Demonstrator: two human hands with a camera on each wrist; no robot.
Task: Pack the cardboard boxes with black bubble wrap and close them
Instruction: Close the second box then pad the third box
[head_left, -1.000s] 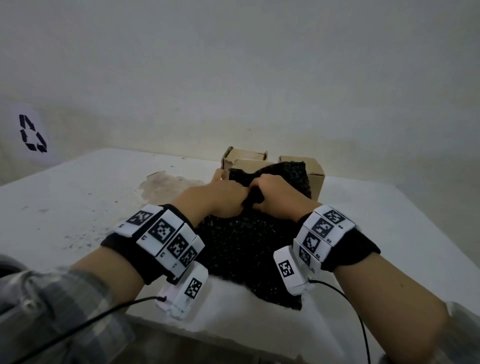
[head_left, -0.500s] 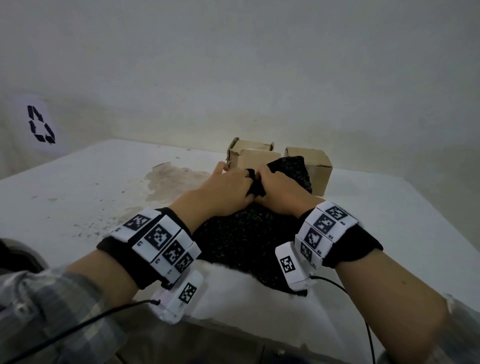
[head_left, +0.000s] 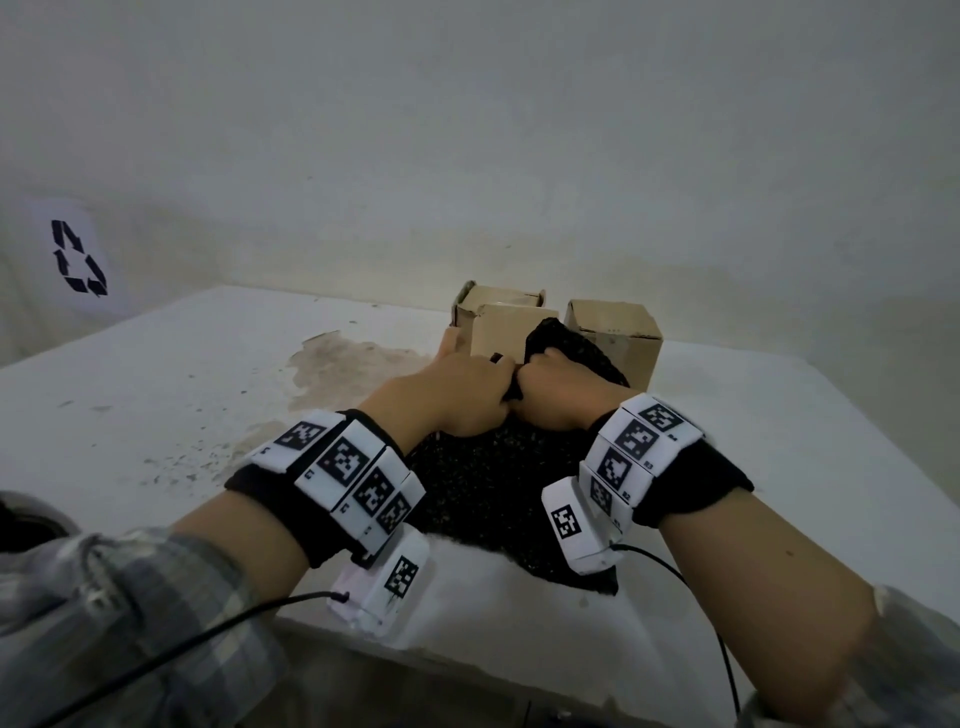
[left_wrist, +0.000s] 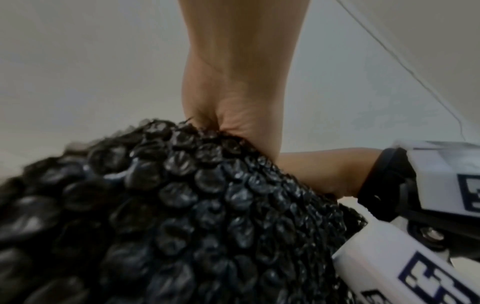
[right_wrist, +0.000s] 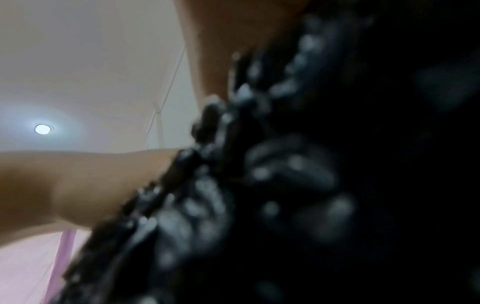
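A sheet of black bubble wrap (head_left: 483, 483) lies on the white table (head_left: 156, 389) in front of me, its far end raised. My left hand (head_left: 467, 400) and right hand (head_left: 558, 395) sit knuckle to knuckle and both grip that raised end. Behind them stand three small cardboard boxes: one at the back left (head_left: 498, 301), one in the middle (head_left: 506, 332), one on the right (head_left: 615, 332). The left wrist view shows the wrap's bubbles (left_wrist: 207, 205) bunched under my left palm (left_wrist: 241, 115). In the right wrist view the wrap (right_wrist: 311, 185) is blurred and fills the right side.
A brownish stain (head_left: 353, 364) marks the table left of the boxes. A recycling sign (head_left: 78, 257) hangs on the wall at far left. The table's near edge (head_left: 467, 649) runs under my wrists. Cables trail from both wrist bands.
Both hands have pushed forward toward the boxes with the wrap's end in their grip, and the bunched end now stands against the boxes.
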